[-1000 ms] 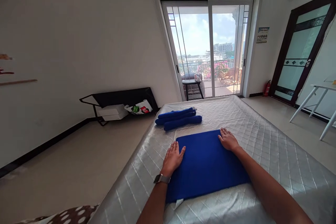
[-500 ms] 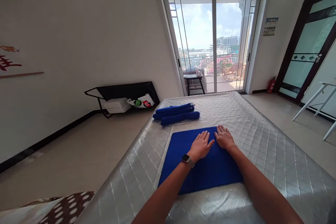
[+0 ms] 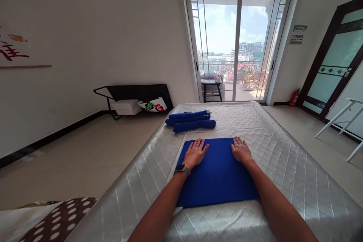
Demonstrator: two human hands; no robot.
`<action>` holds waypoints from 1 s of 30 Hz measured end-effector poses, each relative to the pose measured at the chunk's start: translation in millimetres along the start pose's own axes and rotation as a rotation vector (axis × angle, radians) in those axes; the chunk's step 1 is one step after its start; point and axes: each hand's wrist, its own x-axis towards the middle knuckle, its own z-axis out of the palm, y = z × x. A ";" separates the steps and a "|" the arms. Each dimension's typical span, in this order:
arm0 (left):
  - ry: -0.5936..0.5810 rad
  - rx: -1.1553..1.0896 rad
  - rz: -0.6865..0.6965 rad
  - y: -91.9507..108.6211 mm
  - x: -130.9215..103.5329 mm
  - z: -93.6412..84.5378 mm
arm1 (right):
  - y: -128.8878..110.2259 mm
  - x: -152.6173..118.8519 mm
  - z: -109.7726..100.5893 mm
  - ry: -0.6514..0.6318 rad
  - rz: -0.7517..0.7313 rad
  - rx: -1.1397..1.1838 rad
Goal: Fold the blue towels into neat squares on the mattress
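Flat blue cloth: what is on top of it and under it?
The left hand and right hand rest on the flat blue cloth. It lies on the quilted mattress; the patch it covers cannot be seen.

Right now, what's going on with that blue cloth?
Someone's left hand and right hand are laid palm-down on the blue cloth, near its two far corners. Neither hand is gripping it. The cloth lies flat on a silvery quilted mattress. Just beyond it, toward the glass doors, are some long blue bundles.
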 end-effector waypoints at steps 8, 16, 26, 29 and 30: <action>0.068 -0.017 -0.128 -51.5 -8.9 8.8 | -0.2 -2.5 -3.0 0.009 -0.002 -0.052; 0.053 -0.036 -0.128 -48.0 -10.8 4.0 | -2.0 -5.3 -11.8 -0.022 -0.012 -0.113; 0.072 -0.054 -0.156 -51.3 -11.6 1.6 | -0.6 -33.5 -2.4 -0.009 0.008 -0.110; 0.138 -0.020 -0.101 -44.9 -15.7 -3.4 | -1.9 -35.7 0.2 0.004 0.017 -0.103; 0.164 -0.015 -0.052 -39.2 -17.9 -5.5 | -2.1 -35.6 0.7 0.008 0.017 -0.098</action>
